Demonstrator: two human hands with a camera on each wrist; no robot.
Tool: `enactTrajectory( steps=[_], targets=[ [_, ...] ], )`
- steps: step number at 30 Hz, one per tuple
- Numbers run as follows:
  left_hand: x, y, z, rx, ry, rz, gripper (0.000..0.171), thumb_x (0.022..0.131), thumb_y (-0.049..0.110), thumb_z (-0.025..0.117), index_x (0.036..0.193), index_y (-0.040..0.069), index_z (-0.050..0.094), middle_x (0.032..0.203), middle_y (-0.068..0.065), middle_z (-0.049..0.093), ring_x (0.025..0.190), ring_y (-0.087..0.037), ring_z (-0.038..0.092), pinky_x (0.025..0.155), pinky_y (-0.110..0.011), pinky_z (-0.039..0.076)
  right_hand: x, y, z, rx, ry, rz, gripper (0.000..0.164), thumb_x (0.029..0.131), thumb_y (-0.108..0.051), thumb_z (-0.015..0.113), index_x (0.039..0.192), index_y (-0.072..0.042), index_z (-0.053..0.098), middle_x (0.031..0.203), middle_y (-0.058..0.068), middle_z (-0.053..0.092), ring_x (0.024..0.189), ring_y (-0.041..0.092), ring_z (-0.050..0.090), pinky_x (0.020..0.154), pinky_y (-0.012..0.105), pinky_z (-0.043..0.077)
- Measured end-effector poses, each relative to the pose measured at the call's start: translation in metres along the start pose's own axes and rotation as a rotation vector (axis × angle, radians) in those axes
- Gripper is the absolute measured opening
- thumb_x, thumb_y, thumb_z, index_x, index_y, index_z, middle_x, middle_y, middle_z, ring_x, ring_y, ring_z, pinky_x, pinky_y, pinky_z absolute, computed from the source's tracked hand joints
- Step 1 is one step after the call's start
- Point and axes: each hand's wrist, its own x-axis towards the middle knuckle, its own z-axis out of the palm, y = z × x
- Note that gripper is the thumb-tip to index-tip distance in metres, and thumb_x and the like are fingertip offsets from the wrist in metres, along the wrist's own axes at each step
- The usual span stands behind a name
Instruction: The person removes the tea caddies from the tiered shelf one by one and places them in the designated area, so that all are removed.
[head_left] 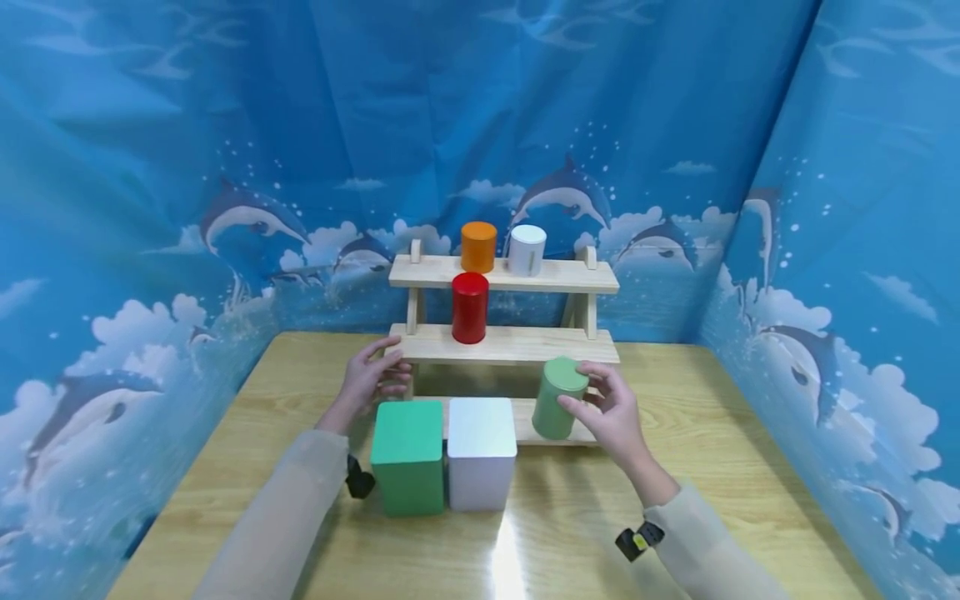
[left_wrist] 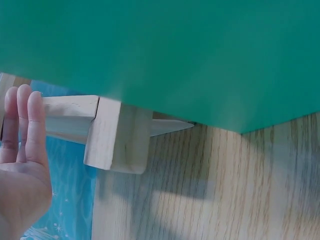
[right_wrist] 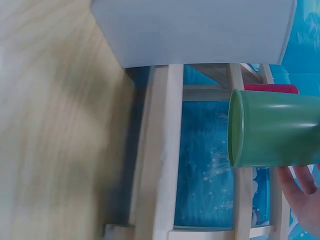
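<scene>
In the head view my right hand (head_left: 611,408) grips a light green cylinder (head_left: 558,408), thumb on the near side and fingers at its upper right. The right wrist view shows this green cylinder (right_wrist: 280,130) raised off the lowest step, its rim toward the table. My left hand (head_left: 371,375) is at the left end of the middle step of a wooden three-step stand (head_left: 540,343); in the left wrist view its fingers (left_wrist: 36,125) look straight. Whether they touch the wood is unclear. A red cylinder (head_left: 469,310) stands on the middle step.
An orange cylinder (head_left: 478,247) and a white cylinder (head_left: 527,252) stand on the top step. Before the stand, a green block (head_left: 408,467) and a white block (head_left: 482,462) sit side by side on the wooden table (head_left: 247,425). Blue dolphin-print curtains (head_left: 420,100) surround it.
</scene>
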Motion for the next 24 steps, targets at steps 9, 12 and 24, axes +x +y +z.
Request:
enactTrajectory(
  steps=[9, 12, 24],
  targets=[
    [-0.01, 0.01, 0.005, 0.026, -0.035, 0.011, 0.05, 0.092, 0.02, 0.06, 0.138, 0.011, 0.043, 0.089, -0.012, 0.069, 0.079, -0.026, 0.068, 0.076, -0.046, 0.055, -0.023, -0.014, -0.001, -0.035, -0.042, -0.012, 0.045, 0.07, 0.018, 0.07, 0.11, 0.012, 0.05, 0.121, 0.025, 0.049, 0.099, 0.016, 0.056, 0.079, 0.028, 0.053],
    [-0.011, 0.01, 0.006, 0.024, -0.038, 0.006, 0.05, 0.092, 0.02, 0.06, 0.138, 0.011, 0.043, 0.09, -0.012, 0.069, 0.081, -0.026, 0.067, 0.079, -0.047, 0.053, -0.03, -0.017, -0.001, -0.072, -0.067, -0.008, 0.044, 0.071, 0.015, 0.071, 0.109, 0.011, 0.051, 0.121, 0.025, 0.05, 0.1, 0.014, 0.056, 0.078, 0.028, 0.054],
    [-0.01, 0.009, 0.005, 0.017, -0.031, 0.001, 0.047, 0.093, 0.018, 0.059, 0.137, 0.011, 0.044, 0.088, -0.011, 0.069, 0.078, -0.025, 0.068, 0.081, -0.049, 0.052, -0.047, -0.005, 0.002, -0.11, -0.13, -0.006, 0.041, 0.071, 0.007, 0.075, 0.105, 0.007, 0.051, 0.12, 0.024, 0.051, 0.103, 0.014, 0.056, 0.08, 0.036, 0.055]
  ],
)
